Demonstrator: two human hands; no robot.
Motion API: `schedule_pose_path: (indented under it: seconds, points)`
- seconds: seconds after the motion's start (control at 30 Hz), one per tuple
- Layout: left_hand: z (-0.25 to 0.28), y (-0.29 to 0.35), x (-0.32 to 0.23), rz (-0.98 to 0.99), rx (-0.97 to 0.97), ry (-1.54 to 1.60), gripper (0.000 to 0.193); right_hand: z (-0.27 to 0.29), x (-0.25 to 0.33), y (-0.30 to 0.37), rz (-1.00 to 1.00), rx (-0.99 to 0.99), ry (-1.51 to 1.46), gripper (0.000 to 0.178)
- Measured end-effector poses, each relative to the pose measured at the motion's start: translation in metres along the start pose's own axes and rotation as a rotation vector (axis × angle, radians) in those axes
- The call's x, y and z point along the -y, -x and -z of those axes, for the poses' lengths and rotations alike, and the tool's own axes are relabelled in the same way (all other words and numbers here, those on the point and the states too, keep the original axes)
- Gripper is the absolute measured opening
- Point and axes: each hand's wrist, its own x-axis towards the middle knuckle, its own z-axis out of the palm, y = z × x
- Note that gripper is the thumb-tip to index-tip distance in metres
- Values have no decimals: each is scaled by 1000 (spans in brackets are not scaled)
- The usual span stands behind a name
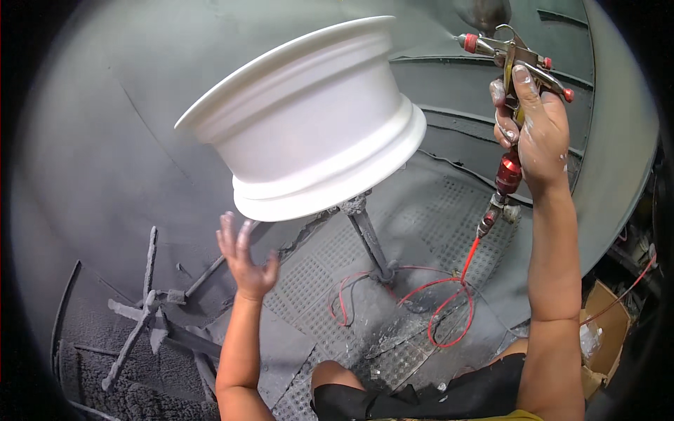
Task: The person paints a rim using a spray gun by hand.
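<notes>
A white wheel rim (309, 119) sits tilted on a grey paint-crusted stand (368, 238) in the middle of a spray booth. My right hand (533, 126) is raised at the upper right and grips a metal spray gun (512, 56) with red fittings, its nozzle pointing left toward the rim's upper edge. A red hose (449, 309) runs down from the gun to the floor. My left hand (242, 256) is open, fingers spread, just below the rim's lower left edge, not touching it.
A grated metal floor (421, 231) coated in grey overspray surrounds the stand. A second crusted cross-shaped stand (147, 309) lies at the lower left. Curved grey booth walls (105, 140) stand behind. A cardboard box (607, 330) sits at the right edge.
</notes>
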Motion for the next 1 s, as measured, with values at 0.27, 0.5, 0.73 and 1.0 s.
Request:
schedule_pose_path:
  seconds: [0.27, 0.5, 0.73, 1.0]
  points:
    - [-52, -20, -57, -167, -175, 173, 75, 7, -5, -7, -31, -23, 25, 31]
    - [-117, 41, 87, 839, 387, -295, 94, 15, -13, -17, -41, -10, 13, 31]
    - [-130, 192, -186, 210, 1234, 691, 59, 22, -19, -24, -22, -19, 47, 31]
    - [-60, 177, -370, -297, 972, 1214, 90, 23, -18, -24, 1, -10, 92, 31]
